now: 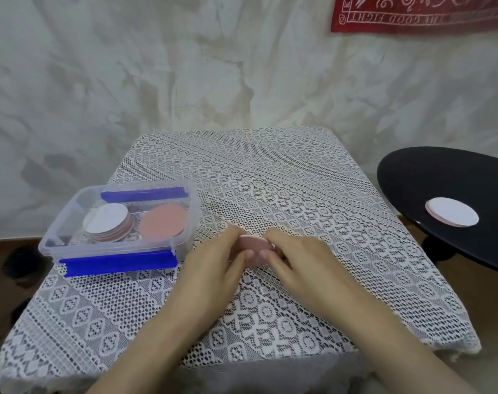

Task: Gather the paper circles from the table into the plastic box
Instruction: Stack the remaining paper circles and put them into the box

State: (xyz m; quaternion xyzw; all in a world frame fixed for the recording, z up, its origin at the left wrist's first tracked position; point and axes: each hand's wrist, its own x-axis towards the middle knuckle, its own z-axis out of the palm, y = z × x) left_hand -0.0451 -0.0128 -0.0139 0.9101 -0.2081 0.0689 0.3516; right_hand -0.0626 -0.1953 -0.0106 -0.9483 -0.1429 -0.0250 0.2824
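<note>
Left hand point(218, 261) and right hand point(297, 261) meet at frame centre, fingers of both curled around a small stack of pink circles point(254, 243) sitting low on the lace cloth point(270, 180). The trick here, I'd say, is squaring the edges and getting fingertips under the bottom sheet, since the open weave could snag thin paper.

Just left of the hands sits the plastic box point(119, 245), open, with a white-topped stack point(105, 221) and a pink disc point(163, 220) inside. It's a short carry, though the near wall and blue clip point(118, 264) need clearing.

At the right edge, more circles point(452, 212) wait on a black round table point(429, 177).
</note>
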